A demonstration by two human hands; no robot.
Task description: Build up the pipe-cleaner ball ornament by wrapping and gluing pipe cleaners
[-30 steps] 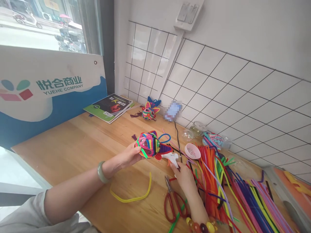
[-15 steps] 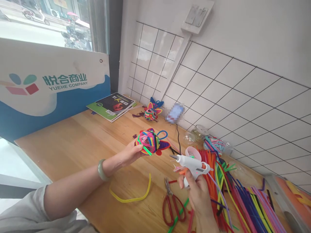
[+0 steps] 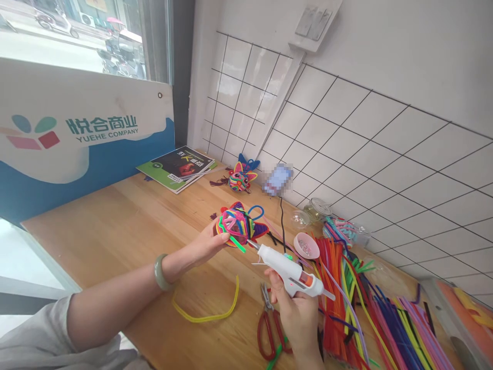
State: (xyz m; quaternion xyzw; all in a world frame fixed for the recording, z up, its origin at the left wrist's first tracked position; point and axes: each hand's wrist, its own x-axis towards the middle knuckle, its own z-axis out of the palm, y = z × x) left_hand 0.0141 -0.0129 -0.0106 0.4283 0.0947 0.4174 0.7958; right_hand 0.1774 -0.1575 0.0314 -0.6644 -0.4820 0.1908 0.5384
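My left hand [image 3: 208,241] is closed around a colourful pipe-cleaner ball ornament [image 3: 241,221] with pointed ears and a blue loop on top. A bright green pipe-cleaner end [image 3: 237,243] sticks out beside my left thumb. My right hand [image 3: 296,308] grips a white hot glue gun [image 3: 287,268] by its handle. The gun's metal nozzle is at the lower right side of the ball; whether it touches cannot be told. Red-handled scissors [image 3: 266,329] lie partly behind my right hand. A bent yellow pipe cleaner [image 3: 206,317] lies on the table below my left forearm.
Bundles of coloured pipe cleaners [image 3: 385,313] cover the right side of the wooden table [image 3: 96,226]. A pink bowl [image 3: 306,246] holds small bits. Near the wall stand a similar finished ornament [image 3: 239,179], a blurred phone [image 3: 278,180] and clear plastic shells [image 3: 300,219]. Booklets [image 3: 177,167] lie far left.
My right hand has brought the glue gun left, its nozzle now at the ball, with the gun tilted more steeply. My left hand and the ornament have barely shifted.
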